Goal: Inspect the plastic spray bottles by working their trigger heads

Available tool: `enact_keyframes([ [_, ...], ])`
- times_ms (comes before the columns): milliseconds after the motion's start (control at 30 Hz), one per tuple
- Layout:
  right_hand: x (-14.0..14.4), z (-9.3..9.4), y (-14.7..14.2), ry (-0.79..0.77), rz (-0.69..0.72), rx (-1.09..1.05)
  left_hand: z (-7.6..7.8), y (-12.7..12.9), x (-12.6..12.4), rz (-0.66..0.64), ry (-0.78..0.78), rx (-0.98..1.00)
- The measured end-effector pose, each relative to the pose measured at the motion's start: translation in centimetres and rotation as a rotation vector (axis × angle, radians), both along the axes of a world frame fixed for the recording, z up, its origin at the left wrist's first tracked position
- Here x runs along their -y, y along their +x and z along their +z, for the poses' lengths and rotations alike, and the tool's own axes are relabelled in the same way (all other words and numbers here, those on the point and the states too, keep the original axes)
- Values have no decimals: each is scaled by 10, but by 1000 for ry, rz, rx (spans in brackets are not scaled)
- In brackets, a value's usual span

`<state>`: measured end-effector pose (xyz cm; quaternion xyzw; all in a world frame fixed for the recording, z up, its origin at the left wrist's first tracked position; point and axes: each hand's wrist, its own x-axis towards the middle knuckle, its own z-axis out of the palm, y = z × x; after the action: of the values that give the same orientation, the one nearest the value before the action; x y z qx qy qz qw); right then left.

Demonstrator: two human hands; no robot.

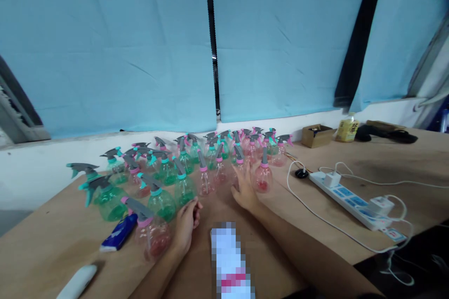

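Observation:
Several small spray bottles, green (161,201) and pink (263,175), stand crowded on a wooden table (52,243), each with a grey trigger head. My left hand (187,224) rests on the table with fingers loosely curled, holding nothing, right beside a pink bottle (152,233) at the near left. My right hand (243,187) is stretched flat among the bottles, fingers apart, close to a pink bottle in the middle row. Whether it touches one I cannot tell.
A white power strip (354,203) with plugged chargers and cables lies at the right. A blue packet (119,233) and a white object (77,281) lie at the near left. A cardboard box (316,134), a yellow bottle (347,129) and a dark item (386,133) sit at the back right.

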<state>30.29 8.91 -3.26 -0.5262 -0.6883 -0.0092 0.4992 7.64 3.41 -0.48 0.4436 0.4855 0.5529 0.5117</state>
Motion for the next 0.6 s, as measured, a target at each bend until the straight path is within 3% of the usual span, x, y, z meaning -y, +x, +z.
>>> enact_keyframes([
  [200, -14, -4, 10, 28, -7, 14, -2, -1, -2, -12, -3, 16],
  [600, 1, 2, -2, 148, 33, -124, -5, -3, -4, -60, 4, 67],
])
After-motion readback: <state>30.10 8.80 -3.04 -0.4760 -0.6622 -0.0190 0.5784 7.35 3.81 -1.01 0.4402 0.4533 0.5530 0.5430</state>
